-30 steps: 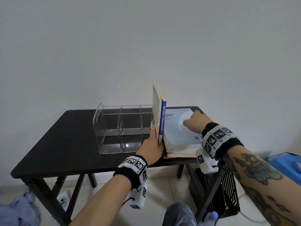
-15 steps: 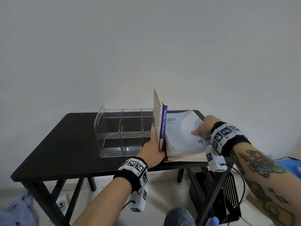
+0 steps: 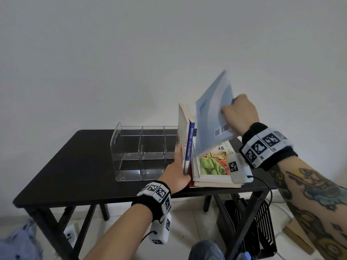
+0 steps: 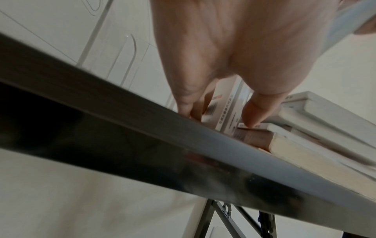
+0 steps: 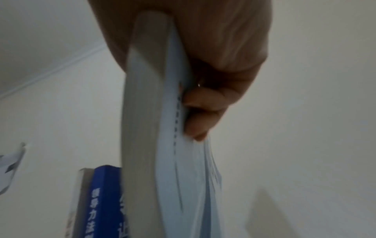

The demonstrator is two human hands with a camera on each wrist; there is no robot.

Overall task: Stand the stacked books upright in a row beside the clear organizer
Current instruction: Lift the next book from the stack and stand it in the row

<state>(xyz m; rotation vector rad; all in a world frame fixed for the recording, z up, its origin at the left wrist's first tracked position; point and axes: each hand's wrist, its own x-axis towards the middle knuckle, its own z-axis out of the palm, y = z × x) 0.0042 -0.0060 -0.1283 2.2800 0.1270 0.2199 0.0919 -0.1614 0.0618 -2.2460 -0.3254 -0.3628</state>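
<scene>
Lifted off the stack (image 3: 214, 167), the blue book (image 3: 212, 117) tilts in the right hand (image 3: 241, 114); the left hand (image 3: 175, 172) grips upright books (image 3: 185, 139).

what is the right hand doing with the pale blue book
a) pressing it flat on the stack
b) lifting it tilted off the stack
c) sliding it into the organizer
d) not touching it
b: the right hand grips the blue book, raised and tilted above the stack.

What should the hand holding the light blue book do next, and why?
Probably tip the light blue book fully upright and set it against the blue-spined book. The right hand grips it tilted above the stack, while the left hand steadies the two standing books beside the clear organizer.
</scene>
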